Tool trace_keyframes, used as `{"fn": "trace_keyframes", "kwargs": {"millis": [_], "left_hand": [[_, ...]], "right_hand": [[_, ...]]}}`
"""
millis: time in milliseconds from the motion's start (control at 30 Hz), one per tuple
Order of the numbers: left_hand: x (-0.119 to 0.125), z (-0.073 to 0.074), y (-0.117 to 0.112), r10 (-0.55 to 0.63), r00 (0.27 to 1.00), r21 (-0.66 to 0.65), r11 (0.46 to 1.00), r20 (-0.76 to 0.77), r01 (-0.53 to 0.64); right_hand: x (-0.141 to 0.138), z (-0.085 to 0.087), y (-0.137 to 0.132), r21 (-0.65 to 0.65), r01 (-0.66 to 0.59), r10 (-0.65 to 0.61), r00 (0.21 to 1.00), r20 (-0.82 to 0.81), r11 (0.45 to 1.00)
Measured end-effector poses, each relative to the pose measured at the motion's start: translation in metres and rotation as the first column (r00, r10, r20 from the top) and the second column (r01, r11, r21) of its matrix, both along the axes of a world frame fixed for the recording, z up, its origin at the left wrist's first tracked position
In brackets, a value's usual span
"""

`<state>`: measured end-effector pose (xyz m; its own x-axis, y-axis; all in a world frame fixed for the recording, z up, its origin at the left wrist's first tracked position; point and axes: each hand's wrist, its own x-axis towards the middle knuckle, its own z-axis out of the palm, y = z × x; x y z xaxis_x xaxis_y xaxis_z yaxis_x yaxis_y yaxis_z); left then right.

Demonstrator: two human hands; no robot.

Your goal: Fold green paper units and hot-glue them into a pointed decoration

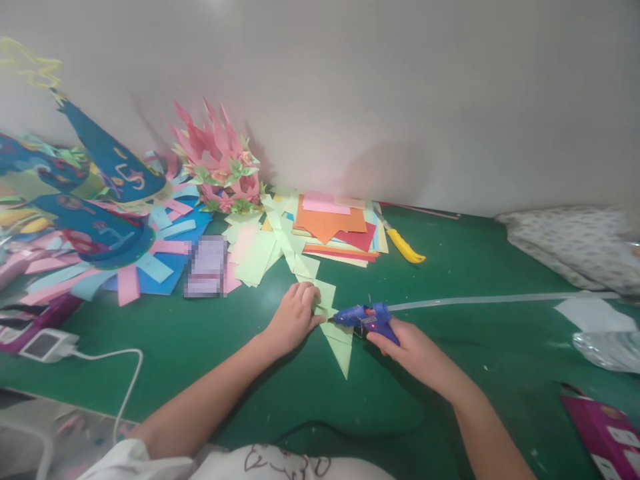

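Note:
A blue hot glue gun (pixel 367 316) is gripped by its handle in my right hand (pixel 413 350). Its nozzle touches or hovers just over a pale green paper strip (pixel 340 347) made of overlapping pieces, with a pointed end toward me. A long, clear glue stick (pixel 480 301) sticks out of the gun's back to the right. My left hand (pixel 295 317) has its fingers curled on the strip's left edge, pinching it beside the nozzle. The strip runs on up toward the paper pile. Glue at the nozzle tip is too small to make out.
Behind lie stacked coloured papers (pixel 330 223) and a yellow-handled cutter (pixel 403 247). A pink paper crown (pixel 225 167) and blue cone hats (pixel 115 150) stand at the left, near a blurred purple rectangle (pixel 206 267) and white charger (pixel 50 345). Purple power strip (pixel 603 427) lies right.

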<state>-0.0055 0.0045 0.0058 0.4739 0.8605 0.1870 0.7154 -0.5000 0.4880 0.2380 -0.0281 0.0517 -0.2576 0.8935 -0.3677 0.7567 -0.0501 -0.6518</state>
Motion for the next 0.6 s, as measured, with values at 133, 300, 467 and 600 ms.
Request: {"fn": "trace_keyframes", "kwargs": {"millis": [133, 300, 467, 600], "left_hand": [[-0.001, -0.002, 0.0, -0.046, 0.998, 0.021, 0.999, -0.044, 0.047], [-0.002, -0.003, -0.001, -0.052, 0.998, 0.035, 0.998, -0.038, 0.053], [-0.004, -0.001, 0.0, -0.041, 0.999, 0.006, 0.999, 0.004, 0.041], [-0.005, -0.002, 0.0, -0.034, 0.999, 0.0, 0.999, 0.032, 0.034]], "right_hand": [[-0.001, 0.008, -0.001, 0.059, 0.011, -0.009, 0.999, -0.044, 0.998], [0.007, 0.001, -0.001, -0.106, 0.229, -0.247, 0.944, -0.217, 0.968], [0.008, -0.009, 0.001, -0.138, 0.46, -0.471, 0.765, -0.439, 0.877], [0.017, -0.021, 0.013, 0.118, 0.581, -0.543, 0.803, -0.247, 0.805]]}}
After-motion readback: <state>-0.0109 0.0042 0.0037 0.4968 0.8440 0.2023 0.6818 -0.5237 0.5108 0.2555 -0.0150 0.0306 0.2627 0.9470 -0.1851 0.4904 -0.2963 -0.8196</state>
